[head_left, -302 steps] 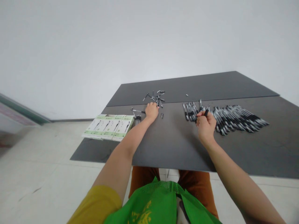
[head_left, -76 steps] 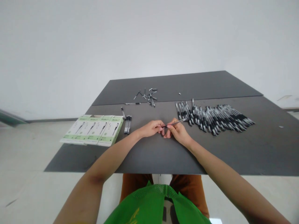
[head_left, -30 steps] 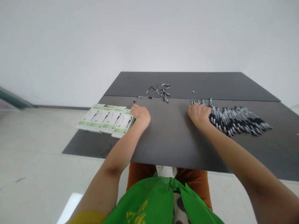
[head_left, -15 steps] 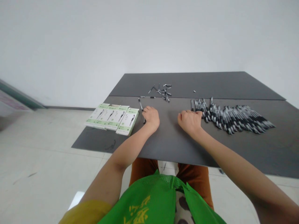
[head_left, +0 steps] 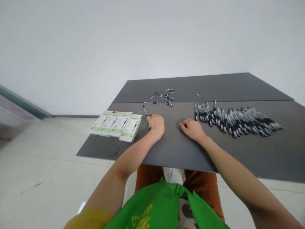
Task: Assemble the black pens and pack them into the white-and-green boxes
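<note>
My left hand [head_left: 156, 124] rests low over the table, its fingers closed at a black-and-clear pen that is mostly hidden; only dark bits of it show beside the fingertips. Just beyond those fingers lies another slim pen [head_left: 145, 109], slanting away from me. My right hand [head_left: 192, 128] lies on the table with its fingers curled in, and nothing shows in it. Past its knuckles, a pen [head_left: 195, 112] marks the left end of a long row of black-gripped clear pens [head_left: 238, 121].
Several white-and-green pen boxes [head_left: 130, 128] overlap at the table's left edge. Loose pen parts [head_left: 168, 97] are scattered near the seam, with a barrel [head_left: 152, 102] lying crosswise. A tiny piece [head_left: 197, 95] sits on the far panel of the dark table [head_left: 214, 84].
My right hand has drawn back towards me from the left end of the pen row, where a pen now shows uncovered. My left hand stays near the pens beside the boxes.
</note>
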The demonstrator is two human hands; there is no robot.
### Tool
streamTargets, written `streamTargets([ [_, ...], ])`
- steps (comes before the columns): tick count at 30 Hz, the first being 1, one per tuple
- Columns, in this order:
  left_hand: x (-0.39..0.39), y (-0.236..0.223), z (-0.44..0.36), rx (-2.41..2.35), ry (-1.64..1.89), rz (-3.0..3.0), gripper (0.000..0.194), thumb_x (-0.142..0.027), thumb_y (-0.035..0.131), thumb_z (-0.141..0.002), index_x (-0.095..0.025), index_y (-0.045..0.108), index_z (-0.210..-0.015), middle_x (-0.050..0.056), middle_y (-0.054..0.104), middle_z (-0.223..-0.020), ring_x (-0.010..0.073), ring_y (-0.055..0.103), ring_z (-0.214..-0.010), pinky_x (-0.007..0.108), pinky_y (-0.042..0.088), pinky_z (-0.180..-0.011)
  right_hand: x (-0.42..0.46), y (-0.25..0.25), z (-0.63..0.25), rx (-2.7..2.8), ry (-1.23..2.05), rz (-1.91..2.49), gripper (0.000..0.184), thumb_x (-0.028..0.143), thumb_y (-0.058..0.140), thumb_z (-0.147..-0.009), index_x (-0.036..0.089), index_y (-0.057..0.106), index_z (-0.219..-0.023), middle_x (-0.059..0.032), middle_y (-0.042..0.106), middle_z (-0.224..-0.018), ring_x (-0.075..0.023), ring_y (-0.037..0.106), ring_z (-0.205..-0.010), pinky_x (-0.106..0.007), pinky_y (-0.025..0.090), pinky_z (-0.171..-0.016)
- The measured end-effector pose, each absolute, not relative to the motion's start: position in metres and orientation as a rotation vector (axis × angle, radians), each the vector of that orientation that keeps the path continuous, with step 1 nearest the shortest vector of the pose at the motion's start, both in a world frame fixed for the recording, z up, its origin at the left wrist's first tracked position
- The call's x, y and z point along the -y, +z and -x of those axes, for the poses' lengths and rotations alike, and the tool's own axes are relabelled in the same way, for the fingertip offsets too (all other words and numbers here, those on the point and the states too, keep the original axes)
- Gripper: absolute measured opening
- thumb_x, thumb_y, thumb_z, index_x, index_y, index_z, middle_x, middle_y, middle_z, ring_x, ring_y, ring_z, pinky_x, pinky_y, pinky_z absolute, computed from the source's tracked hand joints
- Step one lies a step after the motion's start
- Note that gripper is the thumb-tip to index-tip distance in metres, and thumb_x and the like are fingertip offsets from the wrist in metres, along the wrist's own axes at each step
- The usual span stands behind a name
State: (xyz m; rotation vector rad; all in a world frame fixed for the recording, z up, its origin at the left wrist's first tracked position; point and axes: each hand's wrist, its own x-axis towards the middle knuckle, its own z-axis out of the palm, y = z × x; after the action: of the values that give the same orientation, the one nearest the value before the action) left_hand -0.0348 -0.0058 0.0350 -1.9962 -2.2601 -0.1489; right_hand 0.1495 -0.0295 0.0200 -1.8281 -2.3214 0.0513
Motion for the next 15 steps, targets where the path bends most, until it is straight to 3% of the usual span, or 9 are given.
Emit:
streamTargets([
  [3,0.008,0.039,0.033,2.177,-0.129,2.161,0.034,-0.005,0.038,-0.092,-0.005,0.068,-0.107,0.021,0.068,-0.104,0.0280,0.064,-0.102,0.040,0.042,-0.087,0.023,0.023,-0.155,2.241,0.111,1.902,0.040,0.042,0.040,-0.093,0.018,0.069,-0.077,-0.0093,0.071,-0.088,-0.0192,0.062,-0.077,-0.029,0.029,-0.060],
  [9,0.018,0.048,0.030,2.031,-0.132,2.328,0.025,-0.011,0.048,-0.089,-0.011,0.072,-0.095,0.017,0.070,-0.096,0.0278,0.065,-0.097,0.044,0.039,-0.093,0.029,0.031,-0.162,1.963,0.303,2.012,0.042,0.048,0.041,-0.090,0.018,0.065,-0.073,-0.0085,0.068,-0.074,-0.0202,0.060,-0.070,-0.028,0.028,-0.058],
  [12,0.018,0.047,0.032,2.032,-0.213,2.344,0.022,-0.019,0.051,-0.088,-0.012,0.072,-0.090,0.016,0.071,-0.093,0.0274,0.066,-0.094,0.042,0.041,-0.092,0.037,0.030,-0.161,1.933,0.499,1.850,0.040,0.049,0.043,-0.089,0.019,0.060,-0.068,-0.0059,0.064,-0.069,-0.0174,0.056,-0.066,-0.027,0.029,-0.059],
  [15,0.016,0.044,0.030,2.112,-0.489,2.360,0.018,-0.027,0.056,-0.086,-0.015,0.070,-0.090,0.011,0.072,-0.091,0.0242,0.067,-0.090,0.037,0.044,-0.086,0.041,0.022,-0.150,1.828,0.871,1.552,0.035,0.051,0.046,-0.088,0.019,0.058,-0.078,-0.0017,0.063,-0.071,-0.0146,0.055,-0.066,-0.026,0.036,-0.064],
])
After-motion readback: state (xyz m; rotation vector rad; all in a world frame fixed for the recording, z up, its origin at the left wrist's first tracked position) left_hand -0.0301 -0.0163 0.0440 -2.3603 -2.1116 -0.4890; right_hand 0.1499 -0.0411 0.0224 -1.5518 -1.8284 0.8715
